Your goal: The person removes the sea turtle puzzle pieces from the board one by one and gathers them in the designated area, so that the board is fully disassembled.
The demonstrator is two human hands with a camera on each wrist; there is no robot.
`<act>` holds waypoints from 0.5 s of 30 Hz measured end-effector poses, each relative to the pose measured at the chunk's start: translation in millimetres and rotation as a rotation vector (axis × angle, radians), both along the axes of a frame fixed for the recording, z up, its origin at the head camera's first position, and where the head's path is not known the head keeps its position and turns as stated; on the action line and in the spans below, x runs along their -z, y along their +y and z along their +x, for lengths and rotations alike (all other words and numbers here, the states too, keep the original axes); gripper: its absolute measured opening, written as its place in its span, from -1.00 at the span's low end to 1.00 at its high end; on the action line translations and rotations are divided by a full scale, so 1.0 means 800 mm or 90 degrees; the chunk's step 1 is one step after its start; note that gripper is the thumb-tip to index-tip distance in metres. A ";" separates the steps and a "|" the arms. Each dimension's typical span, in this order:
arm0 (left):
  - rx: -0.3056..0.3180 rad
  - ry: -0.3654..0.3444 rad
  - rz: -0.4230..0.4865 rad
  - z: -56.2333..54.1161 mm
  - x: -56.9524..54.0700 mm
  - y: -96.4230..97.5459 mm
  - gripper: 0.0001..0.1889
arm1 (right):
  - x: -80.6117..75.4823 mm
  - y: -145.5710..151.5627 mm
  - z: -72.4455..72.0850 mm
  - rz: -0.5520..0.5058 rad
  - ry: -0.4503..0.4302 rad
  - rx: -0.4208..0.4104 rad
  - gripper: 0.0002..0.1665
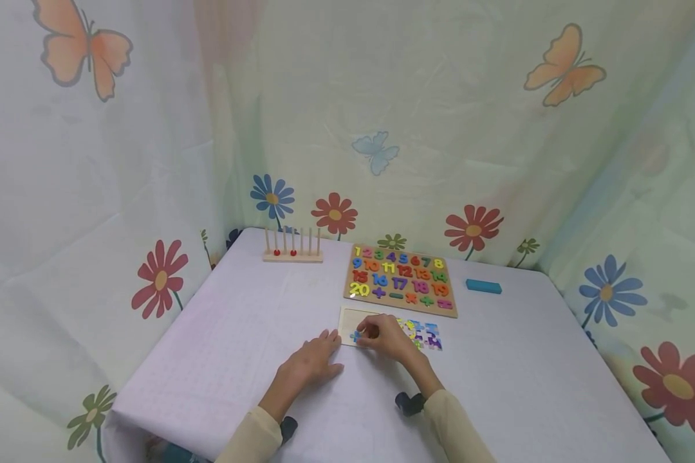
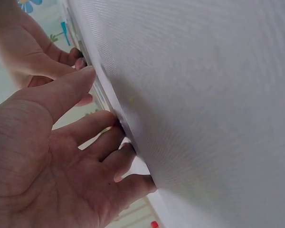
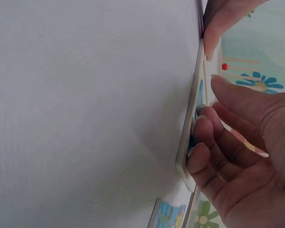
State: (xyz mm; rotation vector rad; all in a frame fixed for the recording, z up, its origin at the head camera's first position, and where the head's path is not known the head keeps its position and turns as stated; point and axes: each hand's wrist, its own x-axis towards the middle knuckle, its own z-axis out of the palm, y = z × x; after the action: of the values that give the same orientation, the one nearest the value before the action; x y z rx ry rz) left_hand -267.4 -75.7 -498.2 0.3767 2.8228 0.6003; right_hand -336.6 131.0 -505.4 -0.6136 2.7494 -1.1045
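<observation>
A shallow wooden puzzle tray [image 1: 350,317] lies on the table in front of me. My left hand [image 1: 309,362] lies at its left edge, fingers relaxed and spread, fingertips right at the rim. Over the tray, my right hand [image 1: 385,335] has its fingers curled down at a blue jigsaw piece [image 1: 356,335], pinching it low against the tray floor. In the right wrist view, the blue of the piece [image 3: 200,90] shows beside the fingertips, which hide part of it. Several colourful jigsaw pieces [image 1: 431,335] lie to the right of the tray, partly behind my right hand.
Behind the tray is a wooden number board [image 1: 399,310] with coloured numerals. A peg stand [image 1: 292,258] with red beads stands at the back left. A teal block [image 1: 483,287] sits at the right. Printed curtains [image 1: 440,128] surround the white-covered table [image 1: 220,341].
</observation>
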 end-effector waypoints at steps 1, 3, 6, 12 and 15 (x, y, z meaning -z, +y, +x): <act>0.000 0.000 -0.001 0.000 0.000 0.000 -0.31 | 0.000 -0.001 -0.001 0.000 -0.001 0.002 -0.81; -0.002 0.000 -0.002 -0.001 0.001 0.000 -0.30 | 0.000 -0.002 -0.002 -0.001 -0.002 0.009 -0.80; -0.006 -0.002 -0.002 -0.001 0.000 0.000 -0.30 | 0.000 -0.004 -0.004 -0.004 -0.012 0.023 -0.81; -0.004 -0.002 -0.001 0.000 0.001 0.000 -0.30 | 0.008 -0.006 -0.008 0.000 -0.020 0.040 -0.84; -0.002 -0.001 -0.001 0.000 0.000 0.001 -0.30 | 0.010 -0.005 -0.009 -0.005 -0.018 0.040 -0.84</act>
State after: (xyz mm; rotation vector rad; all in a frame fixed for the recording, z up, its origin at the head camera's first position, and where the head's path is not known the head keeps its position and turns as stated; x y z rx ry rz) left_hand -267.3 -75.0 -498.4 0.3702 2.8223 0.5977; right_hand -343.4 127.1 -513.8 -0.5111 2.7590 -1.1284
